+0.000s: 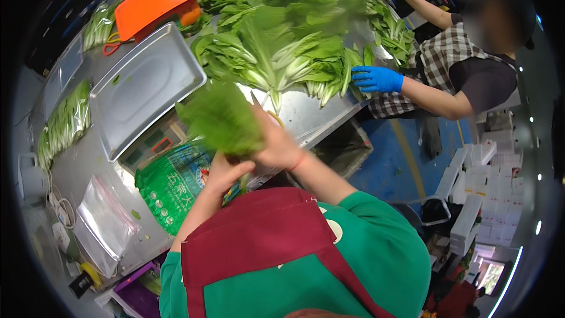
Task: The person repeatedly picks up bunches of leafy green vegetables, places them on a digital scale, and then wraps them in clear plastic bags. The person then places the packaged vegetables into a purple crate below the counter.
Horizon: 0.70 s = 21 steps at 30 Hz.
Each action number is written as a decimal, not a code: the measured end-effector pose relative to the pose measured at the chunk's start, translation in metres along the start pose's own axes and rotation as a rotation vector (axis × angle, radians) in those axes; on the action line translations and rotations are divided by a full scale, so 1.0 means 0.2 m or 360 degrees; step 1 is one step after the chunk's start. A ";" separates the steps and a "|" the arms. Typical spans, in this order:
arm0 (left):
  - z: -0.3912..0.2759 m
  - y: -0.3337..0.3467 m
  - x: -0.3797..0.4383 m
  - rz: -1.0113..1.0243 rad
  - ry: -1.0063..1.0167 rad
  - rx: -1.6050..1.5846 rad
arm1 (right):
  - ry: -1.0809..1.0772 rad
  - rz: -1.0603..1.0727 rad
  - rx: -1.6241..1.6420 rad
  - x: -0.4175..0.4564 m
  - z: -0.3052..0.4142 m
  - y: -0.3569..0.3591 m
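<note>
A leafy green vegetable, blurred by motion, is held in front of my apron. Its stem end points down toward my body, where my left hand is closed around it. My right hand is against the right side of the leaves, with its fingertips partly hidden. Just beyond that hand a pair of scissors shows a dark blade and a yellow handle; whether they lie on the table or touch my fingers cannot be told. Past them, loose greens with white stems are spread out.
A metal tray and an orange basket stand at left, near red-and-yellow-handled scissors. Bagged greens, clear plastic bags and a green printed sack lie nearby. A co-worker's blue-gloved hand touches the greens at right.
</note>
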<state>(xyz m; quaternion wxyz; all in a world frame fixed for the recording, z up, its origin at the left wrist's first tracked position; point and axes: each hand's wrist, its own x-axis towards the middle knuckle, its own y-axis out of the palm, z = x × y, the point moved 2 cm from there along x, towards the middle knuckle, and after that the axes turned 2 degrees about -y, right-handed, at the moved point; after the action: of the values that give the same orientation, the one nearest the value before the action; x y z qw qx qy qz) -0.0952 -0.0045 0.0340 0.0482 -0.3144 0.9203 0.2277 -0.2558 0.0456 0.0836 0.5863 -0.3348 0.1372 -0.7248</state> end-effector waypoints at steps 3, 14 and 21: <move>-0.06 -0.16 -0.14 -0.0334 0.0109 0.0005 | -0.0152 0.0235 0.0474 0.04 0.18 0.21; -0.08 -0.54 -0.32 -0.0988 0.0517 0.1750 | -0.0645 0.0645 0.0254 0.24 0.19 0.49; -0.87 -0.95 0.11 -0.1239 -0.0278 0.1485 | 0.0150 0.0399 -0.0331 1.14 0.27 0.64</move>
<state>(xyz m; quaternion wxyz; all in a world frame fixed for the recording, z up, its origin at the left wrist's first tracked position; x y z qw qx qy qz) 0.0106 -0.2278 0.1103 0.3355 -0.5536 0.7331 -0.2086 -0.1444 -0.1938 0.1216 0.6273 -0.3396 0.2793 -0.6427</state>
